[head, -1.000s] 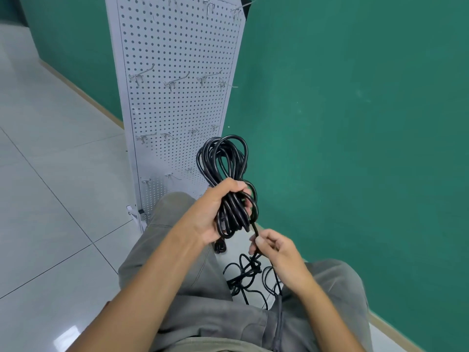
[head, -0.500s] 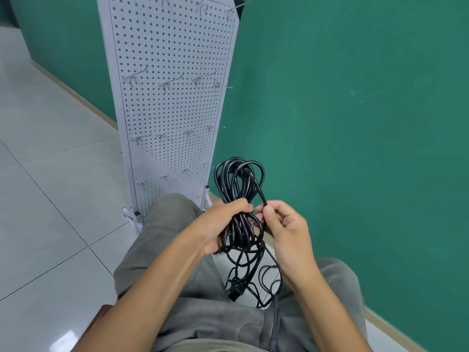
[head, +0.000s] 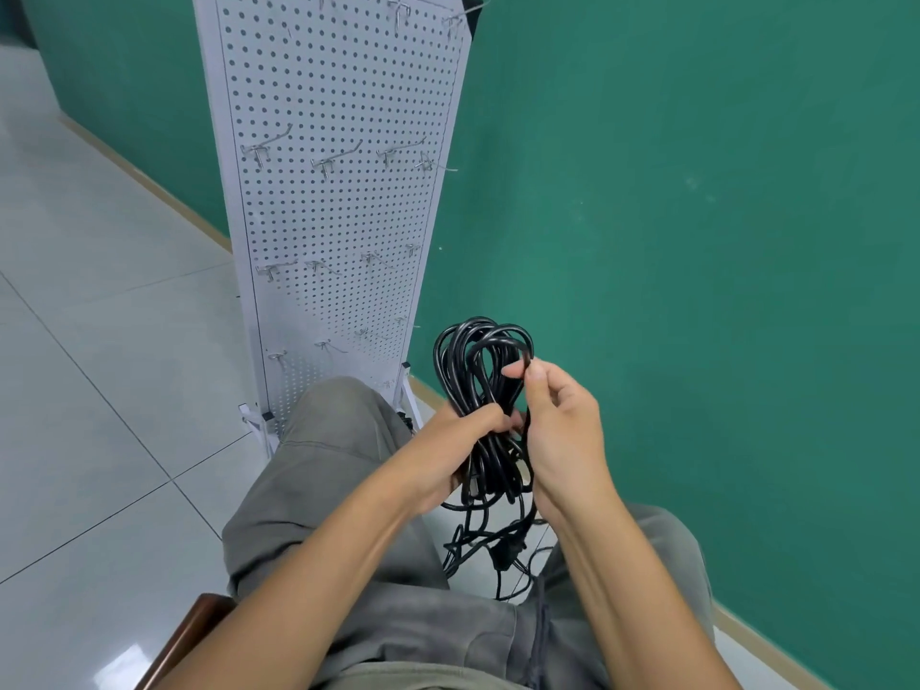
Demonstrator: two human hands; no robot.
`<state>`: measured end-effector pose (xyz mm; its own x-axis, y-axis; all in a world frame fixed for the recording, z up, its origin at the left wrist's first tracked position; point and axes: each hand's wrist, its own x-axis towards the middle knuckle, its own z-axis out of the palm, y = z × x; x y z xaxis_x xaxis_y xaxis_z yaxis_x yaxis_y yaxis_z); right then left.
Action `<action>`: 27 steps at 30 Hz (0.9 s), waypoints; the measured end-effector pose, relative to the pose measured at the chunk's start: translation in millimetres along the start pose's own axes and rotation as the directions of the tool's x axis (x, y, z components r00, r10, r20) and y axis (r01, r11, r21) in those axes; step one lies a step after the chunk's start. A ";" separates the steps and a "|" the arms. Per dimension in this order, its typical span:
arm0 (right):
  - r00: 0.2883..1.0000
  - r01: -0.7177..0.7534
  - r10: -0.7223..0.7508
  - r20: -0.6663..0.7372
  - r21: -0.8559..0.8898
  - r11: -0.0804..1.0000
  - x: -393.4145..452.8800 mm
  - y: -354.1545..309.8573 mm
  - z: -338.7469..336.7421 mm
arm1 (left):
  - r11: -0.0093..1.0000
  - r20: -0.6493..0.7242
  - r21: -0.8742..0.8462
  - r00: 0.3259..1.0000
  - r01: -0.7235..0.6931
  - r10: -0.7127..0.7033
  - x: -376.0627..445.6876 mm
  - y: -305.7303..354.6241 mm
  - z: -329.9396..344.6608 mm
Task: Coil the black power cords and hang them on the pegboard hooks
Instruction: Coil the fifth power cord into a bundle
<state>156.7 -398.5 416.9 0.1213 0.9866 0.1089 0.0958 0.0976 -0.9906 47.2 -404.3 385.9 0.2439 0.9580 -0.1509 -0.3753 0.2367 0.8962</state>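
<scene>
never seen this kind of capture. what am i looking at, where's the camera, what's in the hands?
There is no robot here: a seated person works with bare hands. The single picture comes from a wide-angle camera worn on the head, looking forward and down, so the forearms enter from the bottom edge and straight lines bend.

The left hand grips a bundle of coiled black power cord around its middle. The right hand pinches one strand near the top of the loops, between thumb and fingers. The loose rest of the cord, with a plug, hangs between the knees toward the floor.

Ahead stands a white pegboard against a green wall, with rows of metal hooks. Nothing hangs on the hooks in view.
</scene>
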 end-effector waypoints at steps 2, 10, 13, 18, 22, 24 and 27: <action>1.000 0.019 -0.019 0.004 -0.058 0.998 1.0 -1.1 2.2 | 1.000 0.006 -0.001 1.000 0.022 -0.022 -1.5 2.5 -1.1; 0.948 0.317 -0.292 0.125 -0.427 0.847 2.8 -9.6 0.1 | 0.999 0.030 -0.018 0.999 -0.043 0.044 -2.1 4.7 0.1; 0.935 0.294 -0.190 0.301 -0.352 0.889 6.1 -17.5 -8.9 | 0.996 0.036 -0.092 0.999 -0.011 0.014 -1.9 2.9 1.7; 0.927 0.134 0.064 0.369 -0.486 0.864 26.9 -49.6 -28.2 | 0.996 0.053 -0.049 0.996 0.069 -0.067 -0.4 2.0 -3.5; 0.862 0.044 0.248 0.442 -0.553 0.832 39.1 -68.0 -34.0 | 0.998 0.161 0.028 0.985 0.061 -0.064 -4.4 4.8 -7.8; 0.809 -0.025 0.300 0.506 -0.479 0.877 44.5 -72.0 -38.5 | 0.997 0.192 0.069 0.980 0.043 -0.056 -5.0 6.2 -9.7; 0.732 -0.075 0.326 0.598 -0.404 0.912 53.2 -74.1 -45.7 | 0.989 0.254 0.143 0.965 0.026 -0.063 -6.9 9.1 -10.1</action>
<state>201.3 -359.3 499.8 -0.4709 0.8323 -0.2923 0.4774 -0.0382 -0.8779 33.1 -407.2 390.9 0.4859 0.8688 -0.0958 -0.2367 0.2363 0.9424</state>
